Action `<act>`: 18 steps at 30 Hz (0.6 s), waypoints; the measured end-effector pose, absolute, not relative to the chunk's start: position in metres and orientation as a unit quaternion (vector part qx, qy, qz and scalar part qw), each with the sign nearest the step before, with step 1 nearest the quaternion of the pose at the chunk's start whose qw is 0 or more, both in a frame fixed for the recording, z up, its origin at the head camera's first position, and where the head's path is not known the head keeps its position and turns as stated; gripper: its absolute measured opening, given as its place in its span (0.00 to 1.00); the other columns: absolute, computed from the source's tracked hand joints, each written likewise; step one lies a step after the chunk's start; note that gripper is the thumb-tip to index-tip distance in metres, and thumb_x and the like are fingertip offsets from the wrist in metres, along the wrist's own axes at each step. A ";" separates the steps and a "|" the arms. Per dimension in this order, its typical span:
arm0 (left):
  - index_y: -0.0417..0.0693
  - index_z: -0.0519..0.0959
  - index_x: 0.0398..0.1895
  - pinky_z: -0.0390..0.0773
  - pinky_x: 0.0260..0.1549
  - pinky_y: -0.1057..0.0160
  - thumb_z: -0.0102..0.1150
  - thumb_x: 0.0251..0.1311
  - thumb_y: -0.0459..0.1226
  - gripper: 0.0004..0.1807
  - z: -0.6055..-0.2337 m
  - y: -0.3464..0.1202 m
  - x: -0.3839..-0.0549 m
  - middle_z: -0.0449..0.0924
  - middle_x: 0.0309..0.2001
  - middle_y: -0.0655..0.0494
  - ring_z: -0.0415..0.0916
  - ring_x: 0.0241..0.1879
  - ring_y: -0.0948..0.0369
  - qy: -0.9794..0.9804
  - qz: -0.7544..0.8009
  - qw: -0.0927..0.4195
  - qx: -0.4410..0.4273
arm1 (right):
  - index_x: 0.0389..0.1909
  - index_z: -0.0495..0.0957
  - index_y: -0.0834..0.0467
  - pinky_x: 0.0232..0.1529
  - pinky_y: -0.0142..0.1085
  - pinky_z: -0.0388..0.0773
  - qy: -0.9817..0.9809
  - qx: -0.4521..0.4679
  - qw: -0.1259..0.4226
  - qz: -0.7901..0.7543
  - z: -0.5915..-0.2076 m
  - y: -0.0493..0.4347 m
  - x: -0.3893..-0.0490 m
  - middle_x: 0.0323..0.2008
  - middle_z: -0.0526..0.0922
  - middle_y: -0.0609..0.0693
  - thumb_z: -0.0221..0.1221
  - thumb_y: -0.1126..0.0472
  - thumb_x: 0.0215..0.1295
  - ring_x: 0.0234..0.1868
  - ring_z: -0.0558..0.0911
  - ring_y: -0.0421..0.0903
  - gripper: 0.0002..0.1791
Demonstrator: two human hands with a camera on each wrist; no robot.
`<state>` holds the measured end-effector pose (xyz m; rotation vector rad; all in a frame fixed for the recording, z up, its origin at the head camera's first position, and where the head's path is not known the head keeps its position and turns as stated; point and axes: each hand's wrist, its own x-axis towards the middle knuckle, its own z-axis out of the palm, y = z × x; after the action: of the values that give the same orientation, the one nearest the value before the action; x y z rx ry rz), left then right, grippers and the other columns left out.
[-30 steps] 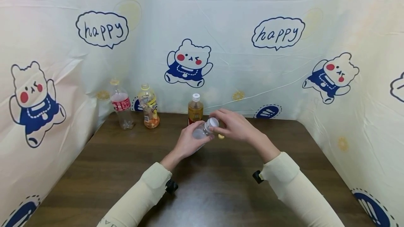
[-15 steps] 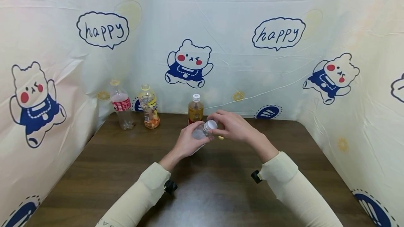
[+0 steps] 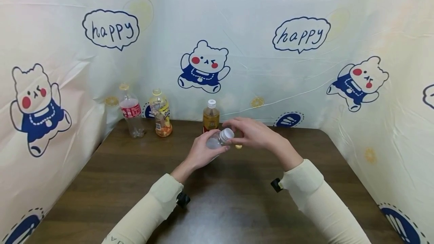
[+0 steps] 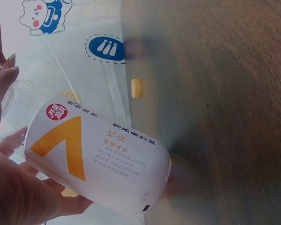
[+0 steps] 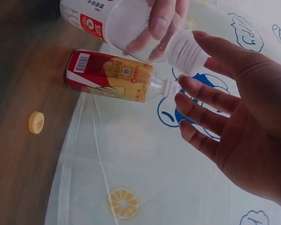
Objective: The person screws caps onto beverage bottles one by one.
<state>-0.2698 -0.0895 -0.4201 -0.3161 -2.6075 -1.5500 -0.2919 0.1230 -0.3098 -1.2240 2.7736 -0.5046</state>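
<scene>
My left hand grips a clear plastic bottle round its upper body. The bottle is tilted, neck toward the right, with a white label bearing an orange stripe. A white ribbed cap sits on its neck. My right hand is at the cap, thumb and index finger on either side of it, as the right wrist view shows. The other fingers of that hand are spread and bent, holding nothing. Behind the held bottle stands an amber drink bottle with a white cap.
At the back left stand a clear bottle with a red label and a yellow-labelled bottle, both yellow-capped. A loose yellow cap lies on the brown wooden table. A printed curtain rises behind the table.
The right hand's fingers have shifted a little about the cap, and its wrist sits slightly farther right. The left hand and bottle stay nearly in place.
</scene>
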 end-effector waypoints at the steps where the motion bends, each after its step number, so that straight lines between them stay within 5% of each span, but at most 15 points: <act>1: 0.60 0.75 0.66 0.78 0.53 0.44 0.74 0.57 0.54 0.34 -0.420 -0.090 -0.269 0.77 0.62 0.55 0.74 0.56 0.52 -0.853 -0.509 0.045 -0.104 | 0.63 0.77 0.46 0.43 0.36 0.81 0.901 -0.400 0.038 -0.163 -0.309 0.123 -0.293 0.47 0.82 0.42 0.68 0.48 0.67 0.42 0.79 0.43 0.26; 8: 0.60 0.75 0.65 0.79 0.52 0.46 0.75 0.57 0.54 0.34 -0.423 -0.089 -0.270 0.77 0.62 0.55 0.75 0.55 0.53 -0.854 -0.507 0.049 -0.107 | 0.51 0.80 0.47 0.31 0.36 0.78 0.911 -0.388 0.033 -0.137 -0.310 0.118 -0.294 0.31 0.81 0.41 0.66 0.44 0.68 0.31 0.78 0.42 0.16; 13: 0.59 0.75 0.66 0.79 0.52 0.45 0.75 0.56 0.53 0.34 -0.424 -0.089 -0.269 0.77 0.62 0.55 0.75 0.56 0.52 -0.856 -0.501 0.055 -0.113 | 0.41 0.83 0.49 0.29 0.37 0.76 0.935 -0.346 -0.005 -0.076 -0.313 0.113 -0.294 0.26 0.80 0.41 0.55 0.34 0.72 0.29 0.78 0.43 0.23; 18: 0.59 0.74 0.66 0.77 0.55 0.43 0.75 0.56 0.54 0.36 -0.423 -0.090 -0.269 0.77 0.63 0.54 0.75 0.57 0.52 -0.858 -0.498 0.061 -0.112 | 0.42 0.84 0.48 0.33 0.39 0.78 0.941 -0.329 -0.036 -0.069 -0.309 0.117 -0.295 0.28 0.81 0.41 0.45 0.34 0.77 0.31 0.79 0.43 0.27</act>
<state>-0.2689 -0.0898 -0.4234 -0.3377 -2.5950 -1.5084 -0.2947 0.1166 -0.3088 -1.0581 3.0255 -0.2221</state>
